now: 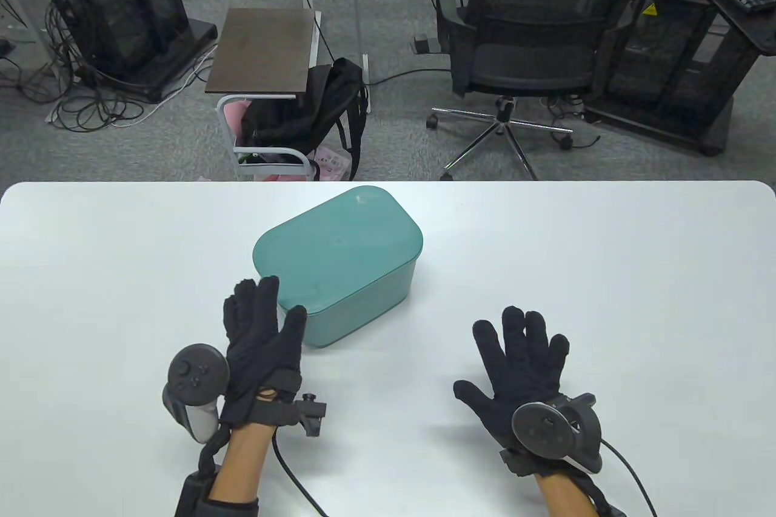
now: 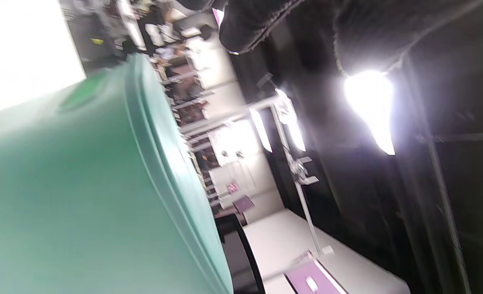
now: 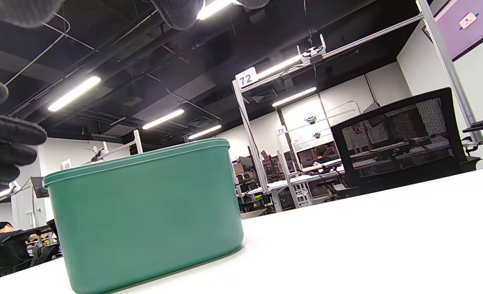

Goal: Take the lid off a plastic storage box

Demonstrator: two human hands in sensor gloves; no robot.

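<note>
A teal plastic storage box [image 1: 357, 293] stands on the white table [image 1: 606, 274] with its matching lid [image 1: 336, 241] seated on top. My left hand [image 1: 273, 317] is open at the box's near left corner, with the fingertips [image 1: 251, 293] over the lid's edge and the thumb beside the front wall. My right hand [image 1: 503, 359] lies open and spread on the table to the right of the box, apart from it. The left wrist view shows the box wall [image 2: 61, 196] and lid rim [image 2: 151, 134] very close. The right wrist view shows the box [image 3: 143, 220] and lid [image 3: 139, 160] from the side.
Beyond the table's far edge stand a black office chair [image 1: 533, 50], a small side table [image 1: 264, 50] with a black backpack [image 1: 315, 111], and black equipment racks [image 1: 115, 8]. Cables trail from both wrists toward the near edge.
</note>
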